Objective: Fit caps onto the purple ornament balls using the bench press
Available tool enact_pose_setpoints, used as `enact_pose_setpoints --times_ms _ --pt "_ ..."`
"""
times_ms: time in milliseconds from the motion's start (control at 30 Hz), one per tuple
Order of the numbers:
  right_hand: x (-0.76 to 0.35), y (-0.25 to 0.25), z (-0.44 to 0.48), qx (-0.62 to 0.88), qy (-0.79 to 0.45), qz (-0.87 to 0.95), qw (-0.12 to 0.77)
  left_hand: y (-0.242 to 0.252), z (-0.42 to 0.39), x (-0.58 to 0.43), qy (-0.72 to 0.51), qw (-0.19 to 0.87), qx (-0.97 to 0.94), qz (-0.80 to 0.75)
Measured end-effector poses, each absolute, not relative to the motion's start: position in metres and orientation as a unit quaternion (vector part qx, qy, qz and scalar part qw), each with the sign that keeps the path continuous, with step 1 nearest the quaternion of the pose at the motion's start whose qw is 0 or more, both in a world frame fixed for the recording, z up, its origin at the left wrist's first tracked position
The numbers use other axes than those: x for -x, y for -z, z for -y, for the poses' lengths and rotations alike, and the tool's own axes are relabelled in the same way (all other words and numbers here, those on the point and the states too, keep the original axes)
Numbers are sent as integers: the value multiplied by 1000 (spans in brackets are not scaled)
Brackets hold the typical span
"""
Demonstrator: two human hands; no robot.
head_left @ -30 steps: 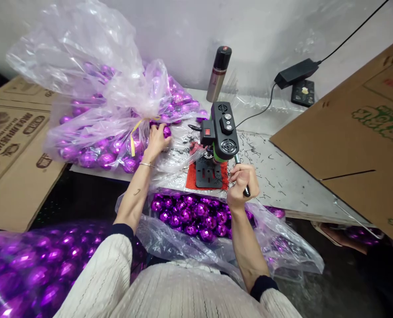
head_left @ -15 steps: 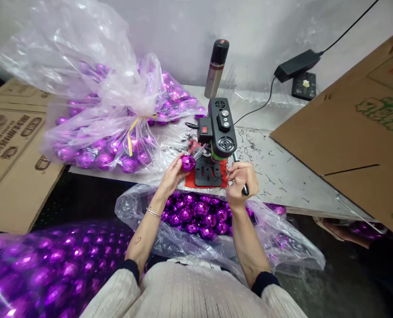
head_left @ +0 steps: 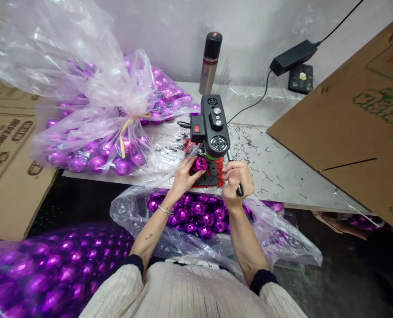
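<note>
- At the far left lay a printed cardboard sheet (head_left: 9, 154); below it bulged a large bag (head_left: 60, 274), packed with shiny purple balls.
- On the table (head_left: 282, 185) sat a knotted plastic bag (head_left: 84, 132), cinched with a yellow tie (head_left: 122, 140), more balls showing through its clear sides.
- At the table's near edge, an open plastic bag (head_left: 126, 207) spread its loose film around a heap of faceted balls (head_left: 196, 212).
- The person's left hand (head_left: 184, 176) was closed around one purple ball (head_left: 201, 164), just under the head of a black press (head_left: 215, 123). Whether the ball touched the black plate (head_left: 211, 179) could not be told.
- A bottle (head_left: 210, 66) stood behind the press.
- The right hand (head_left: 238, 181), apart from the left, was wrapped around the press's lever (head_left: 239, 191).
- Farther right, near a power adapter (head_left: 294, 57), rose a large cardboard box (head_left: 342, 97), its contents hidden.
</note>
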State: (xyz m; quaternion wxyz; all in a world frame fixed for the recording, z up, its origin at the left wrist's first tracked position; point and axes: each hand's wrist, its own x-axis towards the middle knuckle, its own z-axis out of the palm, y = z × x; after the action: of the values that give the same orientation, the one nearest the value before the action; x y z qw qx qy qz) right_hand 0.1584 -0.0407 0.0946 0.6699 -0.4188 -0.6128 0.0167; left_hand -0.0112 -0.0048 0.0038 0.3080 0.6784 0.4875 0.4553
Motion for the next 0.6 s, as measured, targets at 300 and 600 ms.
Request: enact_pose_setpoints --times_ms 300,600 --pt "-159 -100 41 394 -21 626 673 -8 3 12 -404 292 -708 -501" --pt "-159 -97 41 406 -19 624 668 2 -6 0 -427 339 -670 -503"
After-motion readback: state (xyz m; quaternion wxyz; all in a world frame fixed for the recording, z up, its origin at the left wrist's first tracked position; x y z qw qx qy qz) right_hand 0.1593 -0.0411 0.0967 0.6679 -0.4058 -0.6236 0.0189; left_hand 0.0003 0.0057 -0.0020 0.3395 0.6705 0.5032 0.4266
